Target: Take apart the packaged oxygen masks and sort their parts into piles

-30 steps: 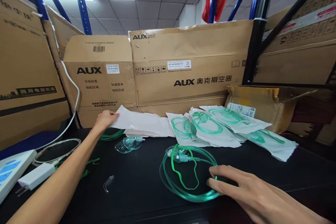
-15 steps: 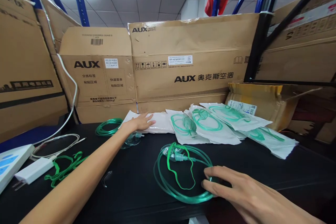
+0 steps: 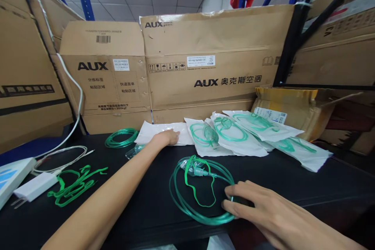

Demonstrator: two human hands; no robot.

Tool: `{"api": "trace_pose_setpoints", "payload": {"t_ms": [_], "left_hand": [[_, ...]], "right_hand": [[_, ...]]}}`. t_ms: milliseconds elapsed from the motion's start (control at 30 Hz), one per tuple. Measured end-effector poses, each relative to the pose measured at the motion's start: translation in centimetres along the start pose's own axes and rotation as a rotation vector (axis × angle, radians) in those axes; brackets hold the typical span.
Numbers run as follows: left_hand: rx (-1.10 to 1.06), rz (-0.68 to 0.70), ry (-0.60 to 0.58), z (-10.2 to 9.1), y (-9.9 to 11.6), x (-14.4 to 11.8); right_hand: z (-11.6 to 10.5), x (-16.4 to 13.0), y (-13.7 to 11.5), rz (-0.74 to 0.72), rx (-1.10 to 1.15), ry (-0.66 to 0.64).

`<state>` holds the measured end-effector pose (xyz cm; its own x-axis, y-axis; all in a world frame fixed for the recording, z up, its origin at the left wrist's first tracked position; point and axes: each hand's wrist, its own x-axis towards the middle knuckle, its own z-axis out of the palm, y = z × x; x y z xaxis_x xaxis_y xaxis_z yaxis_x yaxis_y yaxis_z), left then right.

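My left hand (image 3: pixel 166 138) reaches far forward and rests on an empty white pouch (image 3: pixel 152 131) at the back of the black table (image 3: pixel 140 203). A clear oxygen mask (image 3: pixel 133 150) lies partly under my forearm. My right hand (image 3: pixel 258 209) lies flat with fingers spread, pressing the right edge of a green tubing coil with a mask and green strap (image 3: pixel 200 187). Several sealed white pouches with green masks (image 3: pixel 231 134) fan out behind the coil.
A second green tubing coil (image 3: pixel 121 137) and a loose green strap (image 3: pixel 74 183) lie at left. A white charger (image 3: pixel 35 187) with cable (image 3: pixel 63 158) sits near the left edge. AUX cardboard boxes (image 3: pixel 205 58) wall the back; an open box (image 3: pixel 293 109) stands right.
My left hand slid right along the white pouch, from its left end toward its middle. The view tilted down a little. My right hand stayed on the coil.
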<state>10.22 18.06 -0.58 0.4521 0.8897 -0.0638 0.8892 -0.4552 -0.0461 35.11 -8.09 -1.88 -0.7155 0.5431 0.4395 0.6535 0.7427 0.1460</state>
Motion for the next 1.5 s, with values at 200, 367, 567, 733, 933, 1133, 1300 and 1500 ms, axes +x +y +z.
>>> {"api": "trace_pose_setpoints", "payload": {"t_ms": [200,367,567,733,933,1133,1300,1500], "left_hand": [[-0.049,-0.048,0.051,-0.3,2.1,-0.1],[-0.145,-0.012,0.208,-1.7,2.4,-2.8],[-0.278,0.145,0.282,-3.2,2.9,-11.0],[-0.412,0.096,0.15,-1.4,2.0,-18.6],[-0.439,0.038,0.026,0.7,1.0,-22.1],[-0.5,-0.02,0.06,1.1,1.5,-21.8],[-0.545,0.056,0.157,1.7,1.4,-21.2],[-0.602,0.042,0.387,0.9,1.3,-19.8]], "right_hand": [[0.1,0.2,0.0,0.012,0.023,-0.022],[0.3,0.3,0.2,0.009,0.025,-0.071],[0.9,1.6,0.2,0.057,0.117,-0.182],[1.5,2.7,-0.5,0.104,0.107,-0.236],[2.0,5.7,-1.0,0.293,0.173,-0.126],[4.1,9.3,-1.6,0.364,0.218,-0.14],[5.8,9.4,-1.3,0.346,0.307,-0.096],[5.0,10.1,-0.5,0.428,0.51,-0.108]]}}
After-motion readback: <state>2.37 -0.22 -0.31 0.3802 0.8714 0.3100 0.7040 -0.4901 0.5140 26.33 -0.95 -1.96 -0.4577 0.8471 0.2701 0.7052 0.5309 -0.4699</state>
